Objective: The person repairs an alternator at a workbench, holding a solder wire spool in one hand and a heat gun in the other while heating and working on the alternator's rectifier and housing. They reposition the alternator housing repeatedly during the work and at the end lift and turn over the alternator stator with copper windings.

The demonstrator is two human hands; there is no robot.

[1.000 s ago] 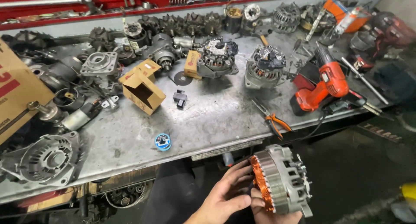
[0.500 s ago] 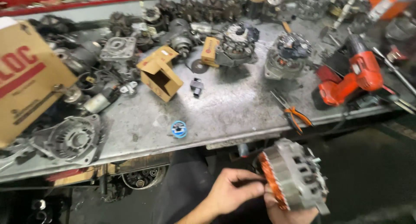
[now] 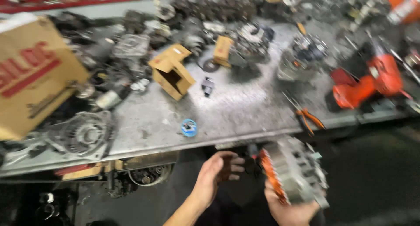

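While the right hand (image 3: 291,210) cradles the alternator half (image 3: 295,173) below the table's (image 3: 245,112) front edge, the left hand's (image 3: 216,173) spread fingers should grip the copper side squarely.

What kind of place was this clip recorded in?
Most likely an auto-electrical repair workshop. A metal workbench is crowded with alternator housings and other dismantled parts, with a red power tool and pliers lying by. The right hand holds an alternator part with copper windings.
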